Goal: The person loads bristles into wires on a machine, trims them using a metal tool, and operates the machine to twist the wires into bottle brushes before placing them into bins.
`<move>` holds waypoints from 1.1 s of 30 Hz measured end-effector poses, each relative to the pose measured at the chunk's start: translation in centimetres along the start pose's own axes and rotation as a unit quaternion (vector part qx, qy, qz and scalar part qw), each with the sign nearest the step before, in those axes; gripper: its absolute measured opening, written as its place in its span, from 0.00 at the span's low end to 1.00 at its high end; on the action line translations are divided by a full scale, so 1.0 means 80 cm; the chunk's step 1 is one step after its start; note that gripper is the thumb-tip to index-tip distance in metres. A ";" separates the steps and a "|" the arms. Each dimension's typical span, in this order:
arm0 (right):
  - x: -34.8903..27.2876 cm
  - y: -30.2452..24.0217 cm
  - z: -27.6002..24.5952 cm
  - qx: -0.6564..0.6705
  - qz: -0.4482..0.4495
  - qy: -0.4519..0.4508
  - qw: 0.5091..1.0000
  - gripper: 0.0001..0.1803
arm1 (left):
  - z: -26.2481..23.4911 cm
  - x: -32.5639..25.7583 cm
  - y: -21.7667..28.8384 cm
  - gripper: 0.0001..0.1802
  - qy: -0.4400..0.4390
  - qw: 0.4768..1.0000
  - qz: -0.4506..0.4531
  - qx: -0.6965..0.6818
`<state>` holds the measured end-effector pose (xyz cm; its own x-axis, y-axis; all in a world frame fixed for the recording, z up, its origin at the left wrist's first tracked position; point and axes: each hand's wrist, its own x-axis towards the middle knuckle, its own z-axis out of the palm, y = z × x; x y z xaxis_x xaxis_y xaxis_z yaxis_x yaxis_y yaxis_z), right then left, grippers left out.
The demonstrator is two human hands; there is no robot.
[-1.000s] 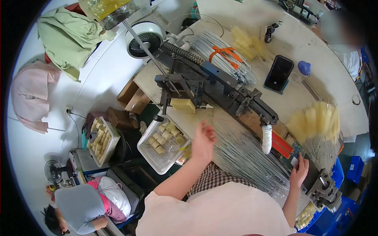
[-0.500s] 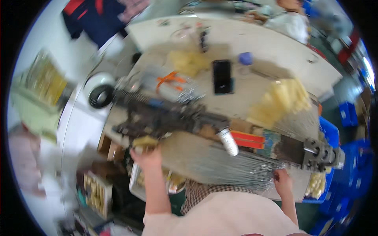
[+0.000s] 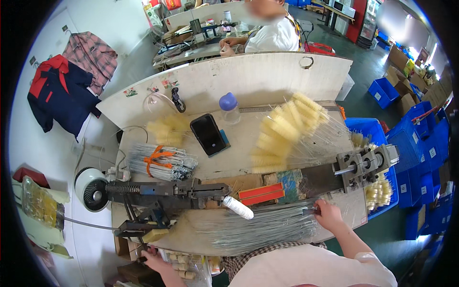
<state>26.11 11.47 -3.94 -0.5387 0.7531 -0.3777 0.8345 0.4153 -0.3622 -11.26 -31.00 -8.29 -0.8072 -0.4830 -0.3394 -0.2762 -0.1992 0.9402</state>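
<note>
A long bench machine (image 3: 165,189) with a spring-wrapped rod and a dark lever frame lies across the table. Below its lever frame, at the table's near left edge, my left hand (image 3: 155,262) is curled by a dark part; what it holds is hard to make out. A yellowish block (image 3: 155,235) sits just above that hand. At the right end of a wide spread of thin metal wires (image 3: 260,227), my right hand (image 3: 330,215) is closed, its fingertips pinching wire ends. A white roll (image 3: 238,207) and an orange-red box (image 3: 261,193) lie between machine and wires.
Yellow bristle brushes (image 3: 282,131) fan out at the back right. A tied wire bundle (image 3: 161,162), a phone (image 3: 209,135) and a purple-capped bottle (image 3: 230,109) lie behind the machine. A fan (image 3: 92,189) stands left, a blue bin (image 3: 393,184) right. Another person (image 3: 272,33) works beyond the partition.
The view has swung and sharpened, showing more of the room behind. My left hand sits lower, farther from the yellowish block. The right hand remains at the wires' right end.
</note>
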 end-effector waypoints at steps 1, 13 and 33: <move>0.001 -0.001 0.001 -0.004 -0.004 0.000 1.000 0.17 | 0.001 0.009 0.012 0.20 0.045 0.997 0.024 0.063; 0.005 0.003 0.012 -0.023 -0.035 0.029 0.999 0.16 | 0.056 -0.097 -0.027 0.15 0.036 0.995 0.059 -0.074; -0.013 0.047 0.009 0.188 -0.056 0.042 0.980 0.09 | 0.129 -0.286 -0.053 0.09 -0.612 0.762 0.140 0.161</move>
<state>29.69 11.89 -5.55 -0.6007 0.7588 -0.2519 0.6602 0.2931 -0.6915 3.01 -10.34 -4.23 -0.6858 0.7272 -0.0294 0.0424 0.0803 0.9959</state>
